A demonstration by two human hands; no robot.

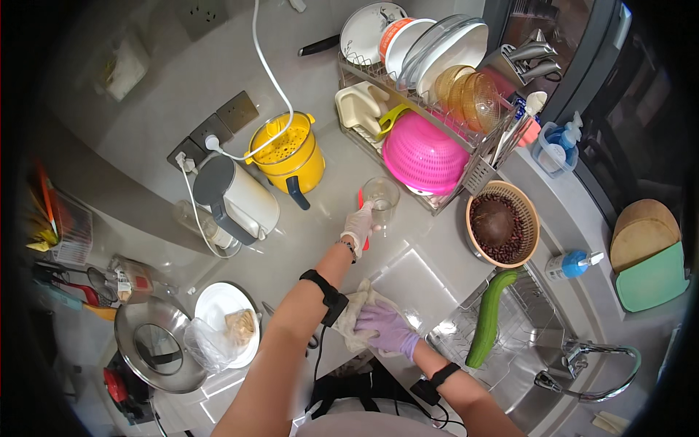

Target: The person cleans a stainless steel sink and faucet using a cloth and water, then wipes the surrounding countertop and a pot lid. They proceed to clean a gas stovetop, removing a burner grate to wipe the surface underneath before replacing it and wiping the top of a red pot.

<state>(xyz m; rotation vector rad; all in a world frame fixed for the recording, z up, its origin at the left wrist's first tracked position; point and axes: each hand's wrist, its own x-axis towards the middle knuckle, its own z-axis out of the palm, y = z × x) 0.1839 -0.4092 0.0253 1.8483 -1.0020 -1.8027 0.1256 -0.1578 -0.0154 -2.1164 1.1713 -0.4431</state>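
My left hand point(359, 228), in a thin whitish glove, has its fingers curled at the near side of a clear glass cup point(381, 194) on the grey counter. A slim red object point(366, 243) shows above and below that hand; most of it is hidden, and I cannot tell whether it is held or lying underneath. My right hand point(386, 329) wears a purple glove and presses on a crumpled off-white cloth point(352, 322) at the counter's front edge. To its right, a long green gourd point(491, 319) lies over the wire rack in the sink point(538, 377).
Behind stand a white electric kettle point(246, 196), a yellow electric pot point(295, 158) with a cord, and a dish rack point(404, 87) with a pink colander point(428, 153). A basket point(529, 218) of reddish beans sits right. A white plate point(218, 297) and steel lid point(128, 338) are left.
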